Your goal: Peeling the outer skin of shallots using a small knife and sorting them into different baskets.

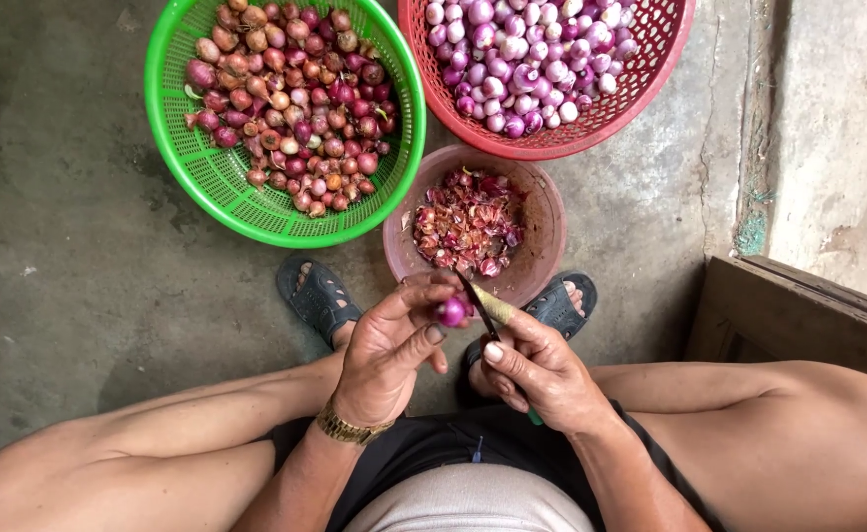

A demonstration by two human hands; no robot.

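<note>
Fingers (423,296) of left hand (384,360) pinch shallot (451,312); right hand (542,369) grips knife (481,307), mid-peel, I reckon; next, blade lifts skin.

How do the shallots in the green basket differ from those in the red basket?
The shallots in the green basket are unpeeled: dull reddish-brown, with dry skins. The shallots in the red basket are peeled: glossy, pale purple and white. The green basket lies wholly in view; the red basket is cut off by the frame's top edge. Both baskets are round plastic mesh on the floor.

The left hand (386,357) pinches a small purple peeled shallot (451,311); at three o'clock, the right hand (540,370) grips a thin dark-bladed knife (481,307) touching it.
</note>
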